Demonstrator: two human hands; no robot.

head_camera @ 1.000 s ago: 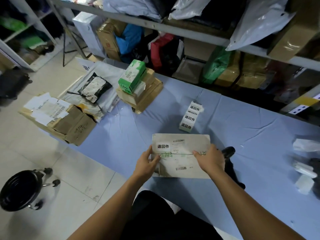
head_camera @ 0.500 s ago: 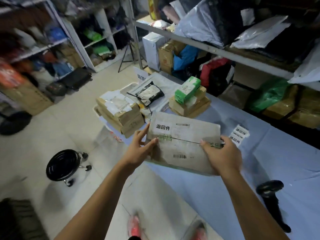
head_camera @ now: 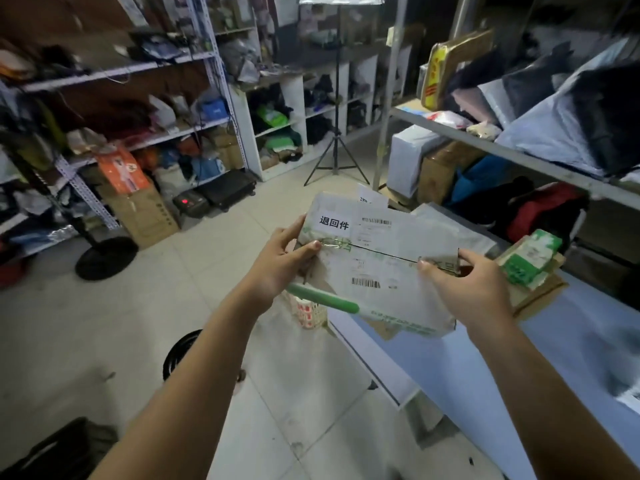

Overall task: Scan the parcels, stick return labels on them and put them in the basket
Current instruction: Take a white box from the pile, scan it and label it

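I hold a flat grey-white parcel (head_camera: 377, 268) in the air past the left end of the blue table (head_camera: 540, 368). A white return label (head_camera: 334, 223) with black characters is stuck on its top left corner. My left hand (head_camera: 282, 268) grips the parcel's left edge, thumb on top. My right hand (head_camera: 472, 292) grips its right edge. Under the parcel a basket (head_camera: 310, 311) with a green rim shows only in part. A green and white parcel (head_camera: 530, 258) lies on brown boxes at the table's end.
A black round stool (head_camera: 180, 355) stands on the tiled floor below my left arm. A tripod (head_camera: 336, 150) stands further back. Shelving full of parcels (head_camera: 145, 140) lines the left and far walls, and a rack (head_camera: 519, 154) runs above the table on the right.
Both hands lifted the parcel off the table and carried it left, beyond the table's end. My view swung left, so the label roll and scanner have left the frame.
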